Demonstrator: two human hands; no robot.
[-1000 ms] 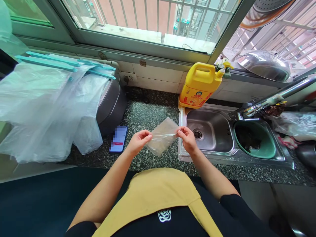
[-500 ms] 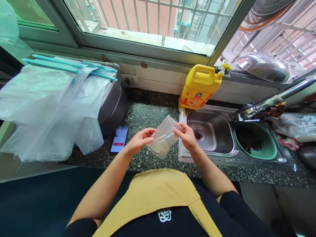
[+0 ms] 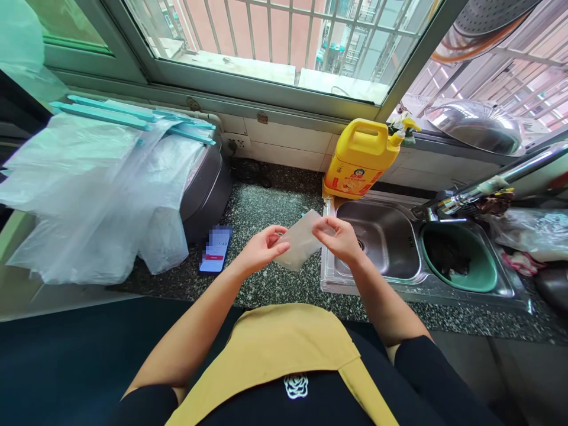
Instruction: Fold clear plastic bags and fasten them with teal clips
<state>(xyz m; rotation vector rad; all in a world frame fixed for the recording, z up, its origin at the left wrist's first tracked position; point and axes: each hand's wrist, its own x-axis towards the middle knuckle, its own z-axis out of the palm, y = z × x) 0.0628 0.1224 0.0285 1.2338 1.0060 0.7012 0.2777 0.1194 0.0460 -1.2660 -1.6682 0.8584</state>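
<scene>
A small translucent plastic bag is stretched between my two hands above the counter. My left hand is closed on its left side, thumb in front and fingers behind. At its upper right, my right hand pinches the edge between thumb and fingers. I cannot tell whether anything is inside the bag. Left of my left hand, a phone with a lit screen lies on the speckled counter.
Large clear plastic bags with blue slide bars drape over a dark appliance at left. A yellow jug stands behind the steel sink. The right basin holds a green tub below the faucet.
The small bag has tilted flatter and its lower end has risen. My left hand has moved slightly right, and my right hand's fingers have shifted along the bag's edge.
</scene>
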